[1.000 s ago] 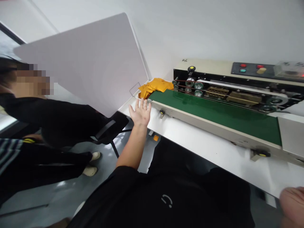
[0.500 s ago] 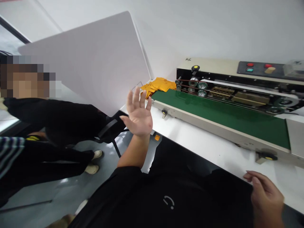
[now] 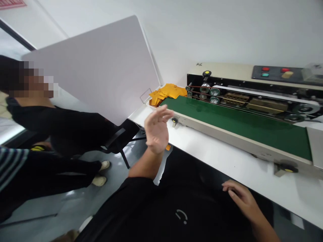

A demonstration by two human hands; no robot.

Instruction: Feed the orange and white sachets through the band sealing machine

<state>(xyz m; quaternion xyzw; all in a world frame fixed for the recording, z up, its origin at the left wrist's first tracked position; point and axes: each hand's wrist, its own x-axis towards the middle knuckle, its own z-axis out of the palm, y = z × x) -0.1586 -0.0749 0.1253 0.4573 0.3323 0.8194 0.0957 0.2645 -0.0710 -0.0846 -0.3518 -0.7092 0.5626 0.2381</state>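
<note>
Seemingly, no handling step is underway: the left hand (image 3: 156, 131) is raised empty, fingers loosely bent; the right hand (image 3: 241, 195) hangs half-curled, empty. Yellow packets (image 3: 172, 91) lie beyond the left fingertips; touching them would call for a forward reach.

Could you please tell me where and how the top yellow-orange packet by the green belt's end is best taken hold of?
I'd pinch a near edge of the top yellow-orange, flattish packet, coming from above: it seems thin and lies over others, so an edge should lift easily. The long, flat green belt borders it front right, and the white wall stands behind.
</note>
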